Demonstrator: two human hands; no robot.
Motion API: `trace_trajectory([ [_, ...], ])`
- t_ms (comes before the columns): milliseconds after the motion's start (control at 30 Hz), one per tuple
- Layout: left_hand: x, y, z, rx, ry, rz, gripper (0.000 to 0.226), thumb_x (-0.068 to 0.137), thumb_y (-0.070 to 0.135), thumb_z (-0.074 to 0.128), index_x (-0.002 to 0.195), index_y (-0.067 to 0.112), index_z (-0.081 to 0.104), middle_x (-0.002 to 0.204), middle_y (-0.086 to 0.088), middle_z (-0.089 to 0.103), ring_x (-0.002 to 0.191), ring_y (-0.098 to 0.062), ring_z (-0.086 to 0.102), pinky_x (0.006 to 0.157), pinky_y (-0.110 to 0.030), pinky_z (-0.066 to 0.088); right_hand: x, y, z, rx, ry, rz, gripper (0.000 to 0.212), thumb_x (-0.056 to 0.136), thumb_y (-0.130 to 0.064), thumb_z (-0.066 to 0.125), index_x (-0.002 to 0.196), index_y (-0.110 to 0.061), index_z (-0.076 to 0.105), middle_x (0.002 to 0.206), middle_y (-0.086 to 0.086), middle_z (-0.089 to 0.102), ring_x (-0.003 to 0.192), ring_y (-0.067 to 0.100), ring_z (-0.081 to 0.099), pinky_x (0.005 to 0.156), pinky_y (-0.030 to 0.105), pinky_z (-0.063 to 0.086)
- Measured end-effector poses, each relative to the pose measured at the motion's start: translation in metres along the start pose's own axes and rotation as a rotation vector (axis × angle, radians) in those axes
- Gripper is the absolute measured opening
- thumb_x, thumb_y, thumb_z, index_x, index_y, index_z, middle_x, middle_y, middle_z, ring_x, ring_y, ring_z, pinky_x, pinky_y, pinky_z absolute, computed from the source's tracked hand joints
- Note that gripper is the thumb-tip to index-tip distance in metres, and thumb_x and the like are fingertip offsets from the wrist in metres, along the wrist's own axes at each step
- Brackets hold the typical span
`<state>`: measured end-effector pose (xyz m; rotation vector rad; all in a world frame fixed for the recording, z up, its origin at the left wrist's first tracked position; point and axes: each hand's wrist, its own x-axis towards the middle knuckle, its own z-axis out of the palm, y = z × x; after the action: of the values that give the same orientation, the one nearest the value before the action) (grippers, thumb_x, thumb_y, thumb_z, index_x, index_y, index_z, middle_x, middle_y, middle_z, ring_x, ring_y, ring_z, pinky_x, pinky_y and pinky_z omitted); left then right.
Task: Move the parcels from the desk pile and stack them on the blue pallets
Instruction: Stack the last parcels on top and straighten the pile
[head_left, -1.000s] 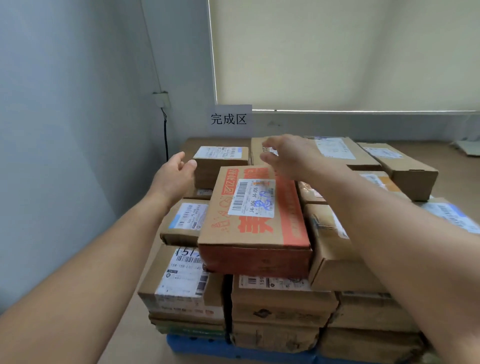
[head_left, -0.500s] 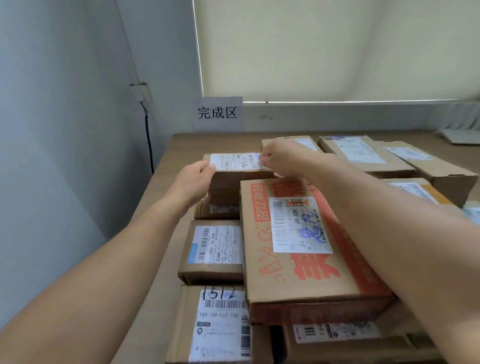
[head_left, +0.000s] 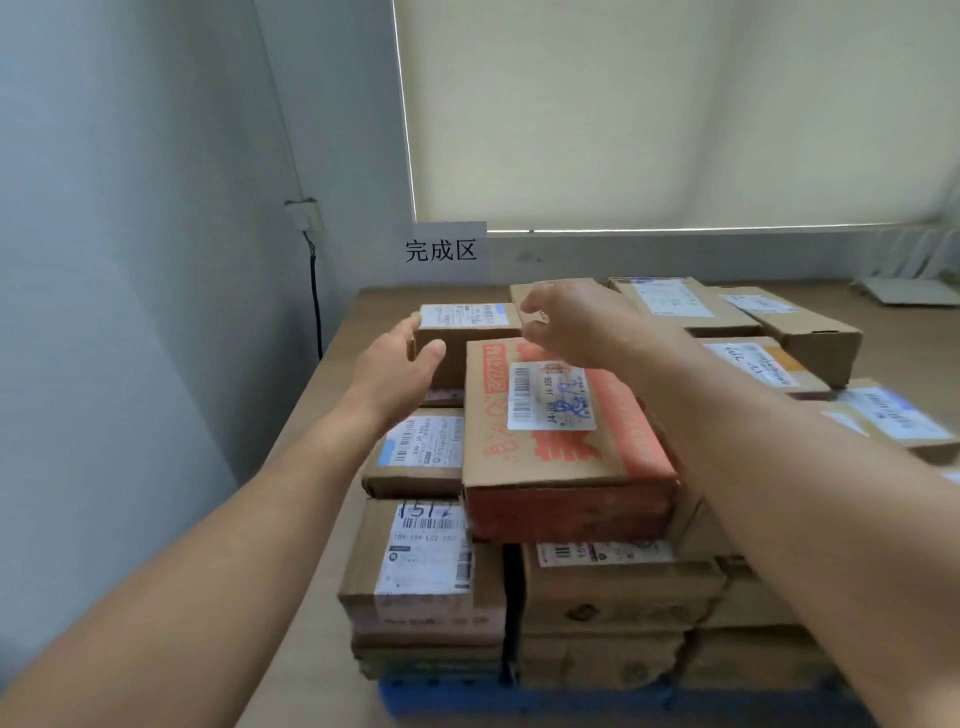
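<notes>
Flanking parcel below "完成区" sign: left hand, right hand, loosely open, empty.

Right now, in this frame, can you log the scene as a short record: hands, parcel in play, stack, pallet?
parcel in play: small labelled parcel, on top of the stack, far left
left hand: open at its left end, thumb across the front face
right hand: fingers curled by its right top corner; grip unclear
neighbour: orange-printed parcel, nearer the camera, to its right
base: blue pallet under the stack
</notes>
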<state>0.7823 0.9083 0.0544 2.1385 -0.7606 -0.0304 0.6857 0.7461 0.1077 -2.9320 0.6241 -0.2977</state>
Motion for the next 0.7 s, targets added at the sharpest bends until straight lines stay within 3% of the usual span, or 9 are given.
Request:
trace_trajectory([
  [100,-0.036,0.005,0.007,0.032,0.057,-0.008,0.052,0.097,0.031,0.045,0.145,0.017,0.034,0.145,-0.006,0.042,0.132,-0.02,0.04,0.108,-0.035,0.032,-0.042,0.007,-0.006,-0.031,0.062,-0.071,0.037,0.096,-0.033,0.046,0.131,-0.022,0.052,0.132,0.004,0.051,0.124,0.024,0.044,0.097,0.035,0.038],
  [267,-0.105,0.009,0.02,-0.017,0.16,-0.031,0.05,0.095,0.03,0.049,0.143,0.019,0.039,0.145,-0.006,0.043,0.131,-0.021,0.041,0.108,-0.035,0.032,-0.114,0.012,-0.005,-0.053,0.169,-0.191,0.04,0.096,-0.035,0.045,0.133,-0.02,0.049,0.131,0.007,0.05,0.122,0.026,0.045,0.096,0.037,0.039],
  [433,-0.17,0.006,0.017,-0.048,0.274,-0.063,0.048,0.095,0.029,0.049,0.141,0.02,0.04,0.14,-0.003,0.047,0.126,-0.019,0.046,0.106,-0.036,0.036,-0.17,0.001,-0.001,0.016,0.312,-0.299,0.036,0.095,-0.032,0.049,0.127,-0.016,0.054,0.124,0.007,0.056,0.115,0.025,0.049,0.082,0.032,0.039],
  [500,-0.188,0.003,0.016,-0.036,0.304,-0.095,0.049,0.095,0.028,0.048,0.143,0.02,0.038,0.142,-0.003,0.045,0.128,-0.018,0.044,0.106,-0.034,0.035,-0.189,-0.005,0.004,0.094,0.356,-0.329,0.029,0.094,-0.03,0.05,0.117,-0.015,0.059,0.113,0.005,0.062,0.103,0.023,0.055,0.077,0.032,0.042],
  [600,-0.201,-0.009,0.014,-0.005,0.313,-0.142,0.054,0.096,0.031,0.047,0.146,0.021,0.03,0.15,-0.002,0.035,0.136,-0.019,0.034,0.111,-0.04,0.029,-0.211,-0.013,0.02,0.156,0.314,-0.343,0.021,0.094,-0.034,0.05,0.098,-0.017,0.061,0.097,0.001,0.065,0.084,0.021,0.059,0.068,0.031,0.046],
  [700,-0.202,-0.03,0.017,-0.028,0.255,-0.26,0.063,0.096,0.036,0.047,0.15,0.021,0.02,0.154,-0.003,0.027,0.14,-0.02,0.028,0.112,-0.043,0.028,-0.222,-0.015,0.048,0.111,0.176,-0.312,0.022,0.094,-0.037,0.048,0.089,-0.019,0.059,0.09,-0.001,0.065,0.08,0.02,0.058,0.064,0.031,0.042],
])
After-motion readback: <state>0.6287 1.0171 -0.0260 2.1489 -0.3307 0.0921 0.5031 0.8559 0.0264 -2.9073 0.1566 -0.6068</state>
